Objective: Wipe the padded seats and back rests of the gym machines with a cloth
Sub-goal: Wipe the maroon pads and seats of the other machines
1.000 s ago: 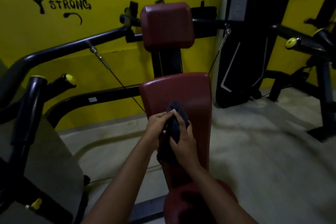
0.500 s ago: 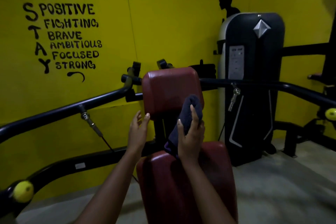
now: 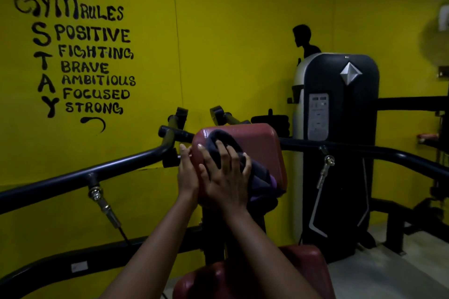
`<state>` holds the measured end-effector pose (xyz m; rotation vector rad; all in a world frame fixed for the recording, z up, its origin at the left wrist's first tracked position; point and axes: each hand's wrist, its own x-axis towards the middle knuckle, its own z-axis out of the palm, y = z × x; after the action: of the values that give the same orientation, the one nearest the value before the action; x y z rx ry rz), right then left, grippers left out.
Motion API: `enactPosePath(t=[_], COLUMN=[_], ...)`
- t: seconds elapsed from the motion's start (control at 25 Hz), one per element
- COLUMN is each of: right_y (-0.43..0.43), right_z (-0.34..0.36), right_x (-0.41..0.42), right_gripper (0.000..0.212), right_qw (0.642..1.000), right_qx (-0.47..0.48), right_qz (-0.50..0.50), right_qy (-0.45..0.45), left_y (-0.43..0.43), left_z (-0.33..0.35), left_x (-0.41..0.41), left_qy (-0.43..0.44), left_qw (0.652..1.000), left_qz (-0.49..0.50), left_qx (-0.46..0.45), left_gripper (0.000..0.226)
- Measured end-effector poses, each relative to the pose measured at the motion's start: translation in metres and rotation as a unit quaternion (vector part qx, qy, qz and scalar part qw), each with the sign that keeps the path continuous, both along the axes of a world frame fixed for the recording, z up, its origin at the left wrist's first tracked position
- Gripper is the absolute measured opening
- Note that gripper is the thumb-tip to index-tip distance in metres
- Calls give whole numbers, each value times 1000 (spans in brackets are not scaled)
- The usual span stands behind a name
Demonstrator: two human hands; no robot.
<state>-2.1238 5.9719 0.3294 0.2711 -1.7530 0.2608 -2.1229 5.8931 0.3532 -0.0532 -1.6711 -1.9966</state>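
Observation:
A dark red upper pad (image 3: 263,147) tops the machine's black post, straight ahead. My right hand (image 3: 224,177) lies spread on a dark cloth (image 3: 261,178) and presses it against the pad's front face; the cloth's loose end hangs off the pad's lower right. My left hand (image 3: 187,173) touches the pad's left edge with straight fingers. The top of the longer red back rest (image 3: 306,272) shows at the bottom, partly behind my forearms.
Black lever arms (image 3: 97,172) reach left and right of the pad, each with a cable clip (image 3: 100,199). A black weight-stack tower (image 3: 340,128) stands at the right. The yellow wall with painted lettering is close behind. Grey floor (image 3: 388,274) shows at lower right.
My view tilted up from the lower back rest. My right hand carried the cloth up onto the upper pad's left part. My left hand let go of the cloth and reached the pad's edge.

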Motion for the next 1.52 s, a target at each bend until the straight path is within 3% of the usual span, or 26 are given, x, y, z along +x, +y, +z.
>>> enactPosePath(t=[0.16, 0.32, 0.56, 0.72, 0.92, 1.08, 1.24, 1.36, 1.52], right_y=[32, 45, 22, 23, 19, 64, 103, 128, 137], right_z=[25, 66, 62, 102, 90, 109, 104, 86, 42], right_x=[-23, -28, -16, -21, -21, -32, -37, -37, -27], right_gripper=[43, 45, 51, 51, 46, 57, 43, 41, 46], right_qw=[997, 998, 987, 990, 983, 988, 982, 933, 879], right_qx=[61, -40, 137, 66, 161, 65, -64, -245, -361], right_qz=[-28, -46, 89, 50, 68, 19, 20, 126, 152], right_qy=[34, 3, 3, -117, -63, -138, -178, -233, -272], left_y=[11, 16, 17, 18, 17, 17, 19, 18, 15], left_z=[4, 3, -2, 0, 1, -4, -2, -3, -5], left_x=[-2, -2, -3, -1, -1, -2, 1, 2, -3], left_qy=[-25, -40, -56, -33, -10, 14, -7, -18, -26], left_qw=[998, 991, 990, 987, 985, 985, 979, 977, 978], left_qz=[43, 114, 118, 135, 131, 129, 150, 145, 132], left_qx=[-25, -65, -45, -84, -110, -114, -139, -154, -160], left_gripper=[82, 62, 69, 59, 48, 62, 56, 62, 75])
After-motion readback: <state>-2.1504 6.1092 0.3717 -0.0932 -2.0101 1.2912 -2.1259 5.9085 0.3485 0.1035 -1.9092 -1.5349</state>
